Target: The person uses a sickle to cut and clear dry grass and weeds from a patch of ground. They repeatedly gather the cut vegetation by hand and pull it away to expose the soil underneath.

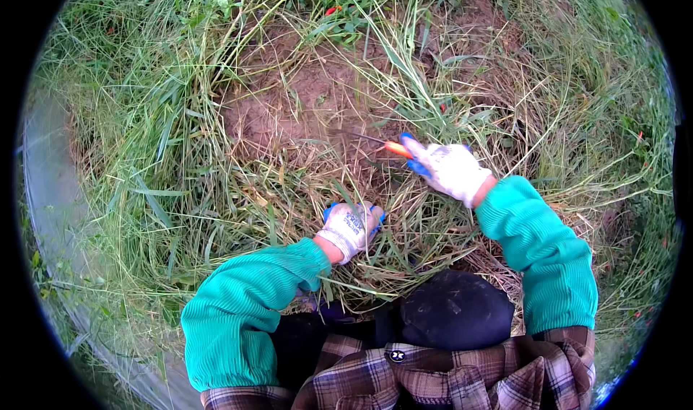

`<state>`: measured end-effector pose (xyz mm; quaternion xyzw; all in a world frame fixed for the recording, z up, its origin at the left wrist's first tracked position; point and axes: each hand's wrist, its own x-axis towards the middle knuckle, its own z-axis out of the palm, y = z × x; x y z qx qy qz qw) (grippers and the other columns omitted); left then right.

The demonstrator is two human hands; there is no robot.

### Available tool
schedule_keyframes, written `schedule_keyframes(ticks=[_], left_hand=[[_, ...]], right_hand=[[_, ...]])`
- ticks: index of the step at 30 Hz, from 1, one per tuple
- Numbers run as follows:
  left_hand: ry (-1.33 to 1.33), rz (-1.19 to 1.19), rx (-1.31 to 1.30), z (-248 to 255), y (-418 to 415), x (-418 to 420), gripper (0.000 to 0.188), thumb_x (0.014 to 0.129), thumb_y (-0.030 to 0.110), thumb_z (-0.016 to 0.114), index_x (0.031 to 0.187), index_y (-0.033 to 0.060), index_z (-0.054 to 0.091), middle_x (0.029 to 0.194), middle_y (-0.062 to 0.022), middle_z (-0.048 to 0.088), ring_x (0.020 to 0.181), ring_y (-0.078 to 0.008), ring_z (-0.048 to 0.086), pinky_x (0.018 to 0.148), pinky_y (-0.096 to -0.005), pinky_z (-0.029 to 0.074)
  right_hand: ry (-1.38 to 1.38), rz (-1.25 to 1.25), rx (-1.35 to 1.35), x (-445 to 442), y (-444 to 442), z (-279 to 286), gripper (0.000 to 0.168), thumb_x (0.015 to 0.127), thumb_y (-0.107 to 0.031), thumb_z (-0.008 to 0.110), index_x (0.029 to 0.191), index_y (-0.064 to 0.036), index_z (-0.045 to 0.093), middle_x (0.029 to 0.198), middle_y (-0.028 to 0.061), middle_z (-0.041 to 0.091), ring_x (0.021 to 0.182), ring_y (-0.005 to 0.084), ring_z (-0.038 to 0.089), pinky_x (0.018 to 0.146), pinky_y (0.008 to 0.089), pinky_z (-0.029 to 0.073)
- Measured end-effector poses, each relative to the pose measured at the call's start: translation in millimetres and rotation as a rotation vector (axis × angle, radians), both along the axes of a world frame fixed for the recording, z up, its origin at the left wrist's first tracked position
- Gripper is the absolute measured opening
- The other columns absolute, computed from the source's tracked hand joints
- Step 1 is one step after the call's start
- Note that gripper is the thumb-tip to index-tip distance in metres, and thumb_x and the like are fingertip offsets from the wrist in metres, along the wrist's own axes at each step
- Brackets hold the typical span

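My right hand (452, 170), in a white glove with blue-coated fingers, is closed on the orange handle (398, 149) of a hand tool. The tool's thin dark metal part (361, 136) points left over the bare soil; its tip is blurred, so its kind cannot be told. Lower and to the left, my left hand (352, 228), gloved the same way, presses into a heap of long cut grass (303, 201). Grass blades lie across its fingers, and whether they grip any is hidden.
Reddish soil (319, 96) shows ahead, ringed by tangled grass. Leafy plants with red chili peppers (331, 11) stand at the top. Greyish sheeting (54, 166) runs down the left side. My dark-clothed knee (457, 310) is close below the hands.
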<state>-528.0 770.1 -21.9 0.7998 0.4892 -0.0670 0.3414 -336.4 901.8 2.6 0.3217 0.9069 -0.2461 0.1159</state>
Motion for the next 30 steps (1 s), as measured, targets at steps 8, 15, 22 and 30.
schedule_keyframes(ticks=[8, 15, 22, 30], left_hand=[[0.007, -0.002, -0.074, -9.9, -21.8, -5.0, 0.017, 0.074, 0.018, 0.05, 0.089, 0.0096, 0.052, 0.082, -0.0129, 0.058, 0.068, -0.031, 0.06, 0.055, -0.0399, 0.047], [0.003, -0.058, -0.077, -9.9, -14.2, 8.2, 0.016, 0.077, 0.017, 0.047, 0.09, 0.0085, 0.05, 0.079, -0.0128, 0.058, 0.072, -0.0295, 0.059, 0.057, -0.0414, 0.046], [-0.058, 0.058, -0.049, -23.5, -38.4, -6.9, 0.028, 0.07, 0.026, 0.057, 0.09, 0.0097, 0.047, 0.076, -0.0112, 0.053, 0.063, -0.0293, 0.057, 0.053, -0.0404, 0.046], [-0.289, 0.188, -0.01, 12.2, 17.7, -29.7, 0.065, 0.074, 0.031, 0.06, 0.129, 0.0127, 0.032, 0.123, -0.0183, 0.042, 0.084, -0.0349, 0.058, 0.072, -0.0424, 0.048]], right_hand=[[-0.104, -0.276, 0.09, 116.7, -54.2, 90.5, 0.054, 0.08, -0.021, 0.057, 0.129, -0.015, 0.037, 0.065, 0.0137, 0.057, 0.052, 0.0303, 0.055, 0.047, 0.0402, 0.043], [0.273, 0.069, 0.164, -26.1, 1.9, 22.0, 0.052, 0.081, -0.018, 0.052, 0.128, -0.008, 0.033, 0.068, 0.0116, 0.054, 0.054, 0.0256, 0.056, 0.044, 0.0388, 0.041], [0.016, 0.008, 0.08, 26.1, -2.5, 6.2, 0.046, 0.084, -0.019, 0.05, 0.125, -0.006, 0.034, 0.064, 0.0128, 0.056, 0.055, 0.0302, 0.056, 0.048, 0.0402, 0.045], [-0.093, -0.329, -0.003, 118.4, -66.4, 72.4, 0.051, 0.08, -0.018, 0.055, 0.127, -0.009, 0.036, 0.065, 0.0151, 0.057, 0.058, 0.0312, 0.057, 0.052, 0.0395, 0.044]])
